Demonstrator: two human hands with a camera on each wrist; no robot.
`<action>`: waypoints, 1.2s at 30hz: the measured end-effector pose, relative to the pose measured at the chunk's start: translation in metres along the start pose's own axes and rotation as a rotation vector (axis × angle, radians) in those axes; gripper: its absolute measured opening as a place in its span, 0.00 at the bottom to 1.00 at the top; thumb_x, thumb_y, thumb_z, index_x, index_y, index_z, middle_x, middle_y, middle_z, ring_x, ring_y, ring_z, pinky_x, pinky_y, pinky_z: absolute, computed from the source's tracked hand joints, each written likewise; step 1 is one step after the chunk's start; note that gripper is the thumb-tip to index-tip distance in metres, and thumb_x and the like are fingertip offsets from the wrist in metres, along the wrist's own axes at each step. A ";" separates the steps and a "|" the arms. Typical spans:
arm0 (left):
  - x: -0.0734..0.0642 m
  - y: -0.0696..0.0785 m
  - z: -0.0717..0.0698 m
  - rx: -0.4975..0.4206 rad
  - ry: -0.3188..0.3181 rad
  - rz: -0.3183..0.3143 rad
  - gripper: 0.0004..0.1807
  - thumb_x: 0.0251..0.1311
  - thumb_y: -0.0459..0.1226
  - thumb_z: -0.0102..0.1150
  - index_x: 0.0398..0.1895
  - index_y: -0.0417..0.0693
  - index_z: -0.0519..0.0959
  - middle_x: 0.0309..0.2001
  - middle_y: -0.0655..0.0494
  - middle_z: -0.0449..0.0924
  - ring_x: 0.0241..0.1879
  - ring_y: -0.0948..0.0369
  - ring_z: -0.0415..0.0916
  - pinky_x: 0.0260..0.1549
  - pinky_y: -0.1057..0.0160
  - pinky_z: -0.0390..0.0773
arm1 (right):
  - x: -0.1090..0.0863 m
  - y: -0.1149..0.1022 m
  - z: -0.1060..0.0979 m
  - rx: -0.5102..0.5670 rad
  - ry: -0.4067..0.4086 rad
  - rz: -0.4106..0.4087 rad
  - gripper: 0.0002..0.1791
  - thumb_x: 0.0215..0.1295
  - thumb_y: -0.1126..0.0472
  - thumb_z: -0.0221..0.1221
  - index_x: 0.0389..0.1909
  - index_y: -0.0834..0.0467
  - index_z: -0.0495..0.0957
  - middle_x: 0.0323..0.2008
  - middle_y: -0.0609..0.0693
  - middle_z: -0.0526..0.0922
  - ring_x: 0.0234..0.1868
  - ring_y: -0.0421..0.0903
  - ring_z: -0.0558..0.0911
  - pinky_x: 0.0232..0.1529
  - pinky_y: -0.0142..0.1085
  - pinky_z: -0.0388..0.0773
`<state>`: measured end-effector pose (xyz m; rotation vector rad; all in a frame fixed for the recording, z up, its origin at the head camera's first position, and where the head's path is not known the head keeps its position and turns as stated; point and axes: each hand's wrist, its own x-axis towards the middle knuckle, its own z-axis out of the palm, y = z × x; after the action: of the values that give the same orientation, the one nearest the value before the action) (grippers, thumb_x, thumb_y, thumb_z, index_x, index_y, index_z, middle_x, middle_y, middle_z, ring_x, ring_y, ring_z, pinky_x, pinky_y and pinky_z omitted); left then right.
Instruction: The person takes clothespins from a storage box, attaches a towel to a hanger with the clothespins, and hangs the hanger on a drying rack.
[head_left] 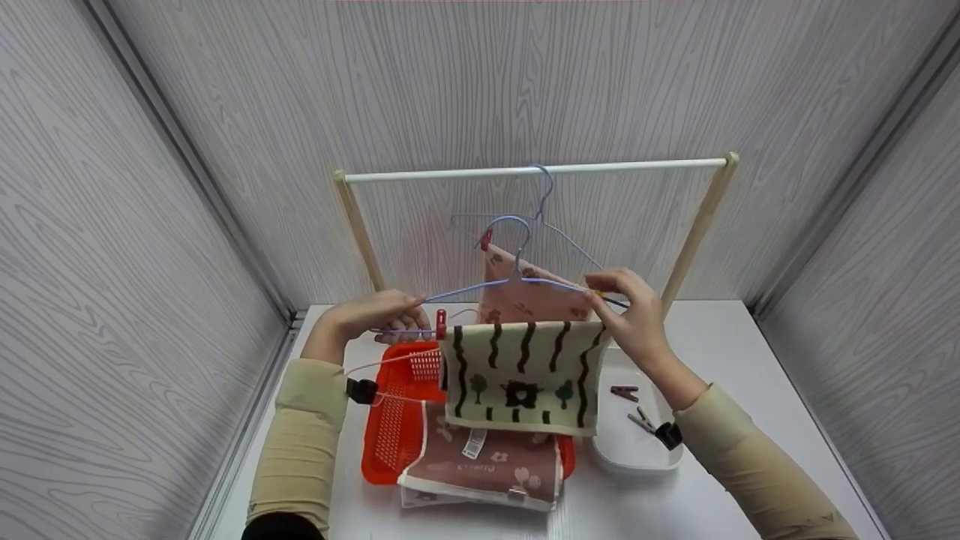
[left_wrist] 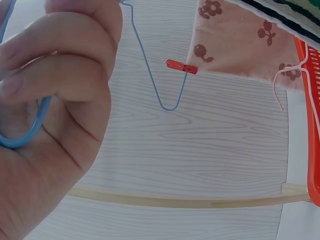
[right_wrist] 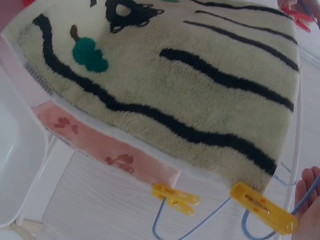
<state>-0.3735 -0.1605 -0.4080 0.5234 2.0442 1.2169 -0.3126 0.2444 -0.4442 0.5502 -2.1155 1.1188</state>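
A blue wire hanger (head_left: 474,286) is held up over the basket by both hands. My left hand (head_left: 386,311) curls its fingers round the hanger's left end, and my right hand (head_left: 630,311) pinches its right arm. A cream towel (head_left: 495,367) with dark wavy stripes hangs over the lower bar. The towel's left corner has a red clothespin (head_left: 441,322); a yellow clothespin (right_wrist: 262,207) grips the other corner, beside my right hand. Behind, a pink towel (head_left: 517,296) hangs from a second hanger (head_left: 574,244), pinned by another red clothespin (left_wrist: 181,67) and another yellow one (right_wrist: 175,198).
A white rail (head_left: 450,174) on wooden posts bears the second hanger. Below are a red basket (head_left: 380,457) with a brownish-pink towel (head_left: 480,469) and a pink hanger (head_left: 390,361), and a white tray (head_left: 637,461) with several clothespins (head_left: 624,392).
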 end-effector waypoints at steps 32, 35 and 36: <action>0.012 0.031 -0.001 0.218 0.391 0.406 0.21 0.82 0.38 0.48 0.42 0.30 0.86 0.40 0.33 0.88 0.35 0.47 0.89 0.37 0.64 0.87 | 0.037 0.018 -0.018 0.136 0.083 0.267 0.08 0.73 0.70 0.65 0.35 0.72 0.87 0.30 0.49 0.89 0.31 0.26 0.84 0.39 0.19 0.79; 0.012 0.035 0.001 0.283 0.466 0.477 0.19 0.81 0.34 0.45 0.42 0.32 0.85 0.40 0.36 0.89 0.38 0.46 0.88 0.41 0.62 0.87 | 0.043 0.018 -0.021 0.160 0.112 0.283 0.08 0.72 0.70 0.65 0.35 0.73 0.87 0.29 0.38 0.87 0.30 0.26 0.84 0.37 0.20 0.79; 0.013 0.037 0.000 0.316 0.494 0.492 0.18 0.80 0.33 0.44 0.42 0.32 0.85 0.40 0.37 0.89 0.39 0.47 0.88 0.42 0.61 0.86 | 0.046 0.019 -0.021 0.163 0.122 0.288 0.08 0.72 0.70 0.65 0.36 0.73 0.87 0.29 0.35 0.86 0.30 0.26 0.84 0.37 0.20 0.79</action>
<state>-0.3822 -0.1342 -0.3804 1.0021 2.6536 1.4103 -0.3478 0.2697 -0.4129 0.2457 -2.0517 1.4571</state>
